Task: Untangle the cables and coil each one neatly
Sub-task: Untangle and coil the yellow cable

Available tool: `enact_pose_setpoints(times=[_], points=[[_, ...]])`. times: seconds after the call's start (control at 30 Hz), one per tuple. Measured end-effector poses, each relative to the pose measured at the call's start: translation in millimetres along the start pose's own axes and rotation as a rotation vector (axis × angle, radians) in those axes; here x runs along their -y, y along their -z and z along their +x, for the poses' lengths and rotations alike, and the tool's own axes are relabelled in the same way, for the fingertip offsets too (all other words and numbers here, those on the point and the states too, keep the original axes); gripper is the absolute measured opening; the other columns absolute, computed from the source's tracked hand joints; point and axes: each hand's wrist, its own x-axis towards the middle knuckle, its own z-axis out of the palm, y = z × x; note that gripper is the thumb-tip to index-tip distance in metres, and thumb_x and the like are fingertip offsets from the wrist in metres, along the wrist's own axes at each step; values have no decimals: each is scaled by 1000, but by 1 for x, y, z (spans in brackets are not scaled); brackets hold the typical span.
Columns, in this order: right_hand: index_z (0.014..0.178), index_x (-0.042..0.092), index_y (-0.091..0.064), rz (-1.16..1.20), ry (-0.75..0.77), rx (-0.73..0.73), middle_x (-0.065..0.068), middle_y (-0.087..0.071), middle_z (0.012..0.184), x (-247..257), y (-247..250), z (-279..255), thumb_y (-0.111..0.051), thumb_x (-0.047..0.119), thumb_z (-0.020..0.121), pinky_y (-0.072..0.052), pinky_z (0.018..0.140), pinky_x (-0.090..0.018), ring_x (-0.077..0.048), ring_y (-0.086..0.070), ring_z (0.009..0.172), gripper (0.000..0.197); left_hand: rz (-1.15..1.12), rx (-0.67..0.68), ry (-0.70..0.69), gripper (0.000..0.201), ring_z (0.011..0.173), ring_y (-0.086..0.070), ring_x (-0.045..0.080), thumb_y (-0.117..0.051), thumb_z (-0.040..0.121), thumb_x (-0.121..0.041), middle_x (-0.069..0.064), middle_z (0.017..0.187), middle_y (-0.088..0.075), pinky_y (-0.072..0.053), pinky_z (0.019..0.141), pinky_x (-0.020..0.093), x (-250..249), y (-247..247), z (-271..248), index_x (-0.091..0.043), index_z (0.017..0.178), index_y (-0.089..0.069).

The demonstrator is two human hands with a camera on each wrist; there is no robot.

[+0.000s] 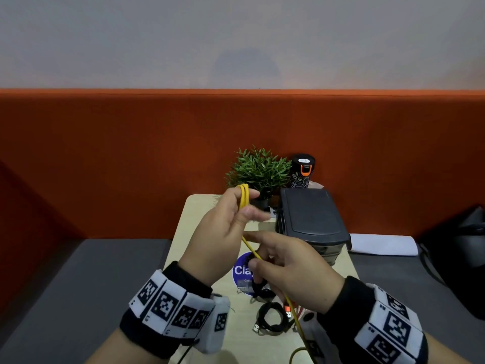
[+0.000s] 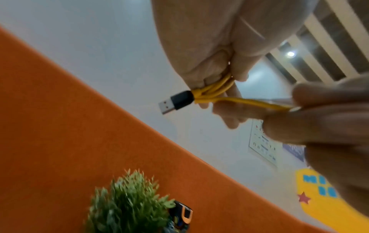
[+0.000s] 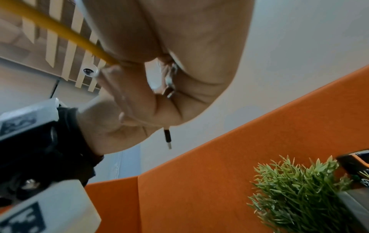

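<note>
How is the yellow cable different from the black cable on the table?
The yellow cable is up in the air, looped in the left hand and pinched by the right hand; the black cable lies on the table, and no hand touches it. The yellow cable has a loose stretch trailing down; the black cable sits bundled in loops. Both have a USB plug.

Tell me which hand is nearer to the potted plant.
Left. The left hand, gripping loops of the yellow cable, is raised just in front of the potted plant; the right hand pinches the cable lower, closer to the person.
</note>
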Motion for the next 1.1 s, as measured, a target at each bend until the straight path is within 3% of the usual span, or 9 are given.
enact_pose_setpoints(times=[0.17, 0.27, 0.33, 0.47, 0.6, 0.7, 0.83, 0.97, 1.1], points=[[105, 42, -60, 53, 133, -56, 1, -65, 83, 3, 14, -8, -53, 1, 91, -48, 57, -26, -10, -55, 54, 44, 274, 98, 46, 32, 62, -55, 6, -32, 96, -47, -12, 68, -58, -42, 58, 28, 8, 13, 2, -26, 102, -56], [92, 35, -63, 60, 220, -206, 2, -68, 83, 6, 35, -7, -54, 0, 91, -48, 52, -29, -16, -57, 51, 36, 57, 184, 103, 41, 47, -47, 7, -34, 89, -56, -7, 52, -50, -38, 52, 24, 6, 20, -2, -26, 86, -62], [86, 34, -68, 84, 260, -337, 1, -69, 79, 7, 48, -5, -57, 3, 90, -45, 45, -30, -14, -52, 43, 32, -87, 259, 140, 31, 46, -45, 8, -47, 89, -46, -6, 52, -50, -38, 50, 22, 2, 20, -5, -20, 86, -65], [89, 22, -73, 158, 285, -465, 7, -60, 59, 8, 50, 1, -60, 6, 89, -34, 46, -8, -2, -49, 45, 21, -445, 434, 151, 20, 46, -42, 13, -58, 85, -32, 2, 59, -53, -38, 48, 26, -4, 15, -9, -13, 87, -65], [95, 15, -73, 214, 229, -477, 23, -63, 57, 3, 36, 12, -60, 8, 89, -39, 54, -3, 8, -58, 58, 17, -716, 490, 96, 17, 43, -45, 16, -52, 94, -32, 3, 62, -65, -39, 47, 27, -11, 8, -9, -17, 89, -59], [89, 38, -72, 128, 147, -448, 18, -72, 83, -11, 16, 17, -57, 16, 93, -47, 72, -12, 5, -64, 80, 26, -836, 349, 54, 26, 46, -45, 11, -52, 93, -38, -5, 54, -52, -44, 61, 39, -10, 2, -8, -12, 92, -53], [112, 33, -57, -44, 46, -230, -4, -65, 83, -22, -9, 13, -44, 29, 99, -49, 71, -41, -19, -58, 72, 19, -763, 132, 85, 24, 54, -46, 13, -45, 94, -27, -3, 59, -49, -46, 69, 24, -10, -3, -6, -6, 104, -51], [137, 30, -26, -232, 19, -3, -6, -57, 83, -13, -10, 9, -43, 28, 99, -43, 67, -35, -19, -51, 72, 42, -549, 4, 62, 29, 92, -68, 20, -36, 99, -23, 5, 94, -73, -47, 78, 20, -7, -4, -7, -4, 115, -51], [144, 34, -22, -256, -17, 80, 8, -57, 76, -9, -7, 7, -46, 26, 98, -41, 62, -21, -7, -52, 68, 52, -269, -2, -1, 34, 116, -58, 5, -36, 98, -22, -16, 120, -64, -44, 93, 18, -5, -9, -9, -8, 126, -50]])
